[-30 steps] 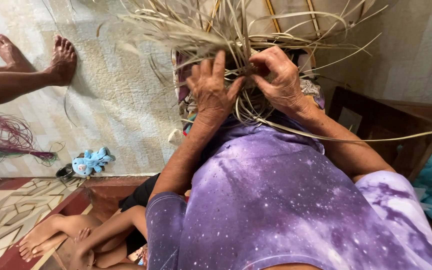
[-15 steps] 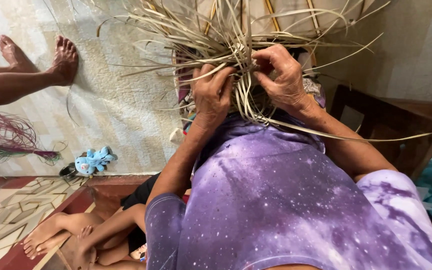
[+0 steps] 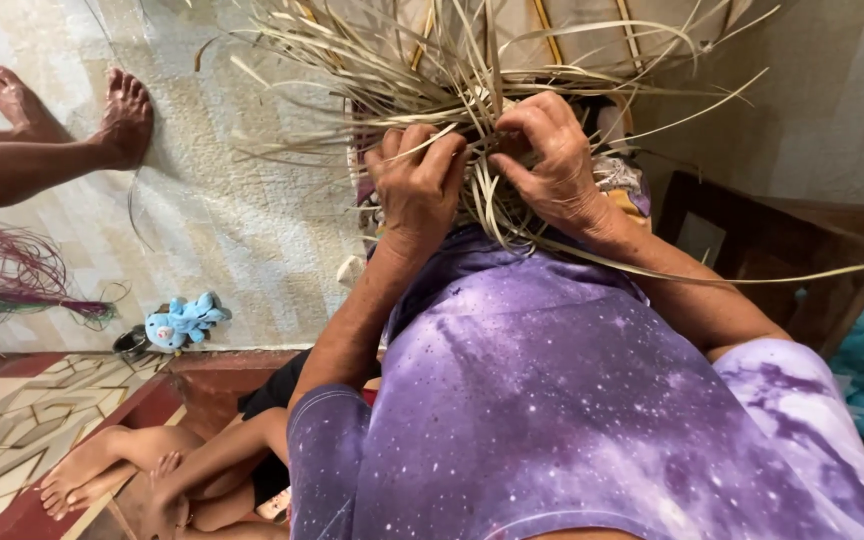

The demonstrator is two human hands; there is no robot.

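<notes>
A bundle of pale dried reed strips [image 3: 472, 70] fans out in front of my chest, its loose ends spreading up and to both sides. My left hand [image 3: 417, 185] is closed around strips at the bundle's base. My right hand [image 3: 552, 165] pinches strips next to it, fingers curled in, almost touching the left hand. One long strip [image 3: 752, 275] trails off to the right over my forearm. My purple speckled shirt [image 3: 572, 400] fills the lower middle of the view.
Another person's bare feet [image 3: 82, 120] rest on the pale woven mat [image 3: 222, 230] at upper left. A pink and green strip bundle [image 3: 2, 280] lies at the left edge. A small blue soft toy [image 3: 182, 320] sits by the mat's edge. Bare legs [image 3: 152, 470] of a seated person show at lower left. Dark wooden furniture [image 3: 752, 240] stands right.
My left hand has closed from flat and spread to a tight grip on the strips. Both hands have drawn closer together at the bundle's base, and the strip ends have shifted.
</notes>
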